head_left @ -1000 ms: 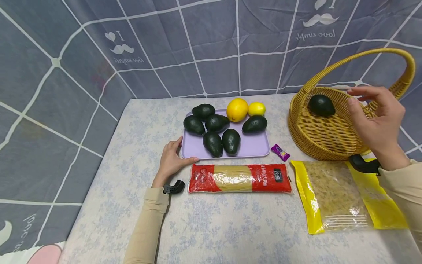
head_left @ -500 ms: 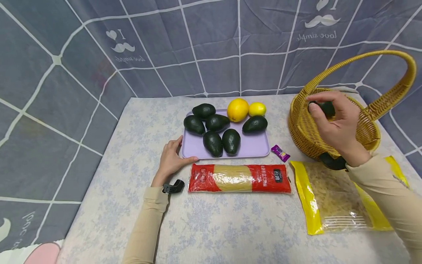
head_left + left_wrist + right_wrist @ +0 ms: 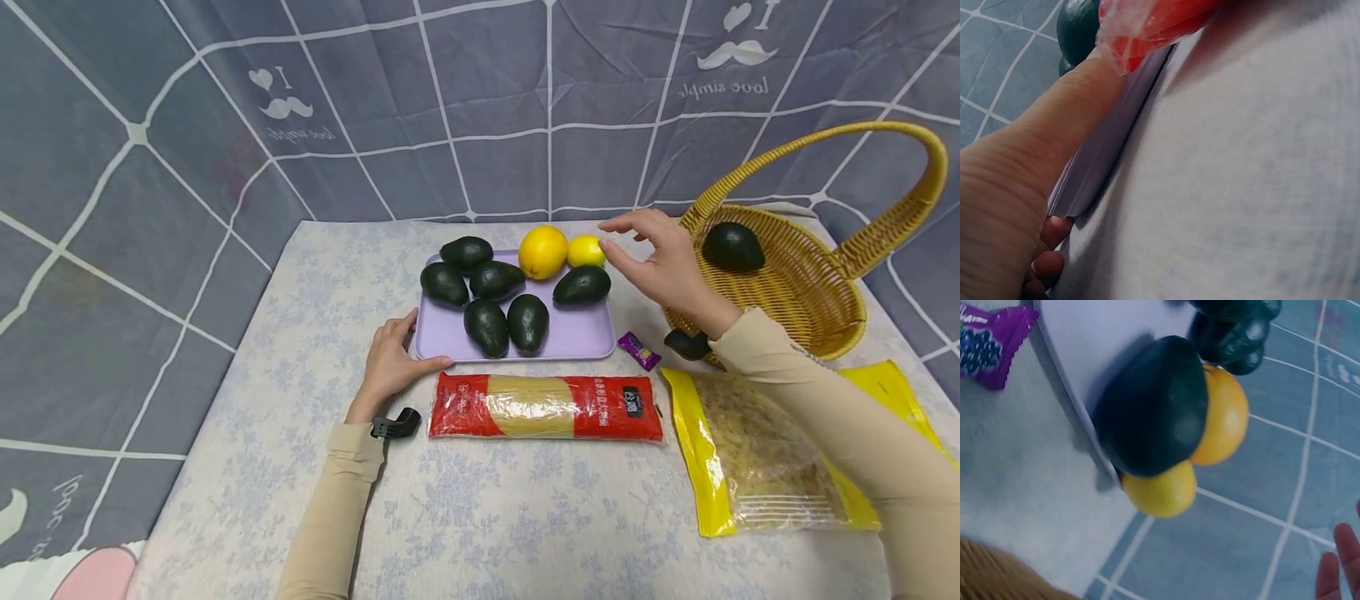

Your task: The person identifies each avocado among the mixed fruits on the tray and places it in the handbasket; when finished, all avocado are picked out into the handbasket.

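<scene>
My left hand (image 3: 390, 360) holds the front left corner of the lilac tray (image 3: 585, 329), its thumb along the front edge and fingers at the left side. In the left wrist view, curled fingertips (image 3: 1049, 265) show by the tray's corner. Several dark green avocados (image 3: 527, 323) lie on the tray, with an orange (image 3: 543, 252) and a lemon (image 3: 585, 250) at the back right. My right hand (image 3: 663, 262) hovers near the lemon, thumb and fingers apart, nothing between them. One avocado (image 3: 733, 247) sits in the wicker basket (image 3: 795, 321), right of that hand.
A red noodle packet (image 3: 534, 407) lies before the tray. A purple wrapped candy (image 3: 639, 350) is between tray and basket. The yellow bag (image 3: 772, 458) lies in front of the basket, under my right forearm. The basket's handle (image 3: 825, 133) arches high.
My right hand has moved left from over the basket to the tray's right side, uncovering the avocado in the basket. The left hand and the tray stay in place.
</scene>
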Available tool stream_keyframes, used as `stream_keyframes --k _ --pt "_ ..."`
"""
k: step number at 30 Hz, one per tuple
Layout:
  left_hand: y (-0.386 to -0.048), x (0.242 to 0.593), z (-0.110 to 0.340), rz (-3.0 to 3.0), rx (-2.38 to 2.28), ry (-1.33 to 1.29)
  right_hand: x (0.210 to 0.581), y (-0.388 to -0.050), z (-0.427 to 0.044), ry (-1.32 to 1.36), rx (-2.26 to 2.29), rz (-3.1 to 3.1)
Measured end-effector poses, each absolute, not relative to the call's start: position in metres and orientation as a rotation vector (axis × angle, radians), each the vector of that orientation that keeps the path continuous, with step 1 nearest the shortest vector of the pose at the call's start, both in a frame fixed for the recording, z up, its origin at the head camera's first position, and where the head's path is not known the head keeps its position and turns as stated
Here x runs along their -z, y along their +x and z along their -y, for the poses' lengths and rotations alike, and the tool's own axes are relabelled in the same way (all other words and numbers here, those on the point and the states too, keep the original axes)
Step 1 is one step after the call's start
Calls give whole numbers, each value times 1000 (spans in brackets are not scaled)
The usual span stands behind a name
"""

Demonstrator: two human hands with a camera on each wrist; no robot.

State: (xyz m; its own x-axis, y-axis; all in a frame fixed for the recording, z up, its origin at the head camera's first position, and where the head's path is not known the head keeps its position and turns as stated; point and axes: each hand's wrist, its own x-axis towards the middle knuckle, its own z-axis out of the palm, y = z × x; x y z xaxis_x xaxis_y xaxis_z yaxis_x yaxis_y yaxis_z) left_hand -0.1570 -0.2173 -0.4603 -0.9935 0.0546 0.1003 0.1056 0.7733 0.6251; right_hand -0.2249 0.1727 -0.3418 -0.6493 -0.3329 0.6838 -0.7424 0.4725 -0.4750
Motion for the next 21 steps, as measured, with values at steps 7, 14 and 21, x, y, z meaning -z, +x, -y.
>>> stream_keyframes --k 7,14,21 --pt "-157 460 218 2884 1024 -132 357 -239 -165 848 -1081 2416" --pt "-158 461 219 2887 1016 -129 369 -248 -162 820 -1067 2514" --pt "-159 462 218 2885 1015 -130 376 -251 -162 821 -1034 2616"
